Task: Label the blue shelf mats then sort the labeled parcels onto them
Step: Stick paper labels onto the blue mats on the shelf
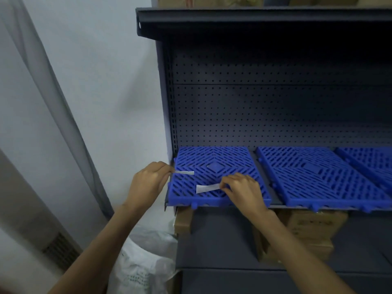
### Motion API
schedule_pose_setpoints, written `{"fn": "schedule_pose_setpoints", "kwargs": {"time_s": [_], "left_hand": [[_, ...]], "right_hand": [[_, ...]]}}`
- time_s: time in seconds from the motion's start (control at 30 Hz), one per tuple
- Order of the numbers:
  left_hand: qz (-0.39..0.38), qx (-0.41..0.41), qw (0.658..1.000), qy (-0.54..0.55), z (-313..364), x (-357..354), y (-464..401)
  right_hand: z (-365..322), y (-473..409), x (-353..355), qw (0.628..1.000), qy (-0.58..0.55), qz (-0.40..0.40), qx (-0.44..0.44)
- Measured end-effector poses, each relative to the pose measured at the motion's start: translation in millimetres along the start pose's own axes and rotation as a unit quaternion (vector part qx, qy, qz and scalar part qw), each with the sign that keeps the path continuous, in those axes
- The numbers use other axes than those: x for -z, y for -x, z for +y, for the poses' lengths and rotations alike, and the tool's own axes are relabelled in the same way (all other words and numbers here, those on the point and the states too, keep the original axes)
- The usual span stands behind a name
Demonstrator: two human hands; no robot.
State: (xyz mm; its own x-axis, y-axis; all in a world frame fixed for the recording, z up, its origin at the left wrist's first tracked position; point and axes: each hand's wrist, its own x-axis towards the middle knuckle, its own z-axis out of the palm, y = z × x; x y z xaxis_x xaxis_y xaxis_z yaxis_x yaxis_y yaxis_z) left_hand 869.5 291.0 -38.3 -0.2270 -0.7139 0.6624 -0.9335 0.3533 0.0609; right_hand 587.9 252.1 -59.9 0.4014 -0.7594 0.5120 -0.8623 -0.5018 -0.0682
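Pinching white strips [207, 188] over leftmost blue mat [214, 162], both hands.

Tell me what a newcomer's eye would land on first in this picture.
The bright blue slotted mats stand out, laid side by side on the dark shelf; the leftmost mat is being worked on. Over it, the left hand pinches a narrow white strip at the mat's left edge, while the right hand holds a wider white strip over its front half.

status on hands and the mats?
Left hand pinching white strip. Right hand pinching second strip over leftmost blue mat. No parcels on mats.
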Motion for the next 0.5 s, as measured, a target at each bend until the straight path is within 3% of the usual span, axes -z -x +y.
{"fn": "schedule_pose_setpoints", "kwargs": {"time_s": [0.33,0.5], "left_hand": [[0.021,-0.014,0.999,0.041,16.0,-3.8,-8.0],[0.01,-0.012,0.999,0.05,19.0,-13.0,-9.6]], "right_hand": [[18.2,22.6,3.0,0.997,0.005,-0.081,-0.015],[23.0,27.9,1.0,0.997,-0.012,-0.077,-0.008]]}}
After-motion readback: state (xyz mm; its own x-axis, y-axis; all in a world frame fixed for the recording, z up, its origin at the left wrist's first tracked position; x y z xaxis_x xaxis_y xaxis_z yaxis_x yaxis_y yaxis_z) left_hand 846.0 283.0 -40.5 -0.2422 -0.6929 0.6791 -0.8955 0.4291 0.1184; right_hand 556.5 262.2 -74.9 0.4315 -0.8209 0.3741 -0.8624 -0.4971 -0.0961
